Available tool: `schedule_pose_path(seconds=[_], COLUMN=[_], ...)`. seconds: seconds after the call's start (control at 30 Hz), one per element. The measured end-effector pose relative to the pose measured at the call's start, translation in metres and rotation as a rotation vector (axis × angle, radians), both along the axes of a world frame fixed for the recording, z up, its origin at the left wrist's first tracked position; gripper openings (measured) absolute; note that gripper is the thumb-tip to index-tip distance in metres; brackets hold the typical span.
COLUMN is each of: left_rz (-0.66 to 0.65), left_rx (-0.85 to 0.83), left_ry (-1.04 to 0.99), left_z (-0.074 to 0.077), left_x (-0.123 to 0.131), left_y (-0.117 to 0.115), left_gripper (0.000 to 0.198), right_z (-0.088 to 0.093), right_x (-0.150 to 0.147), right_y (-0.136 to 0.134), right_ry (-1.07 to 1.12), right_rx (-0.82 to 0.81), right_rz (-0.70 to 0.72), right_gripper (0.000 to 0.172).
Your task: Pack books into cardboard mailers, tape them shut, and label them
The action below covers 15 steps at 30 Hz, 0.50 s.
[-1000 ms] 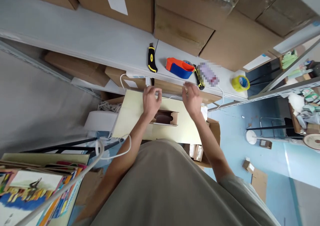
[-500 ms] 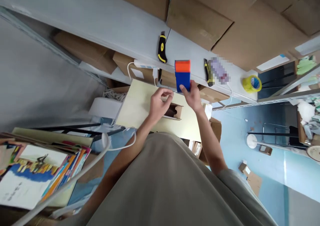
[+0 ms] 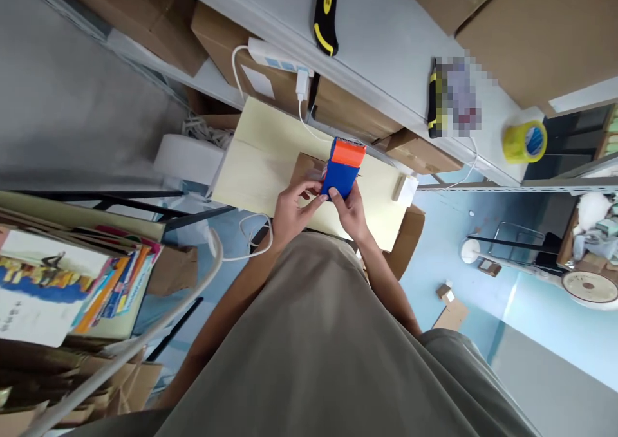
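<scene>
My right hand (image 3: 351,211) grips a blue and orange tape dispenser (image 3: 342,166) and holds it over a small brown cardboard box (image 3: 303,165). That box lies on a pale yellow board (image 3: 261,160) in front of me. My left hand (image 3: 293,203) rests on the box beside the dispenser, fingers curled against the dispenser's lower edge. Most of the box is hidden under both hands and the dispenser.
A grey shelf (image 3: 386,51) above carries a black and yellow utility knife (image 3: 326,12), a second knife (image 3: 435,96), a yellow tape roll (image 3: 524,141) and large cardboard boxes (image 3: 535,31). A white power strip (image 3: 275,57) with cables hangs near. Stacked colourful books (image 3: 58,276) sit left.
My right hand took the tape dispenser off the shelf and brought it down onto the small box. My left hand moved onto the box. The view tilted down.
</scene>
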State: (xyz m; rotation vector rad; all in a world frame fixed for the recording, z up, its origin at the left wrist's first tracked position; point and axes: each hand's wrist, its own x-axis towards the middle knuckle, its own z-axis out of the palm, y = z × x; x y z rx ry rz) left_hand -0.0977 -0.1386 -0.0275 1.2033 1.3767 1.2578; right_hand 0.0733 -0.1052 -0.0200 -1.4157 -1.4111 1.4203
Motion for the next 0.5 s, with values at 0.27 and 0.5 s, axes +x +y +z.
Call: schedule_pose_path(seconds=[0.27, 0.5], left_rz=[0.0, -0.059], left_rx=[-0.085, -0.214], left_ry=[-0.125, -0.485], left_z=[-0.007, -0.011], left_x=[-0.021, -0.049], left_y=[0.0, 0.023], left_gripper=[0.053, 0.067], right_z=[0.0, 0.023], right_x=[0.012, 0.036], right_y=[-0.002, 0.009], right_ry=[-0.138, -0.428], right_rx=[-0.054, 0.007], right_rz=[0.143, 0.441], right_gripper=[0.08, 0.071])
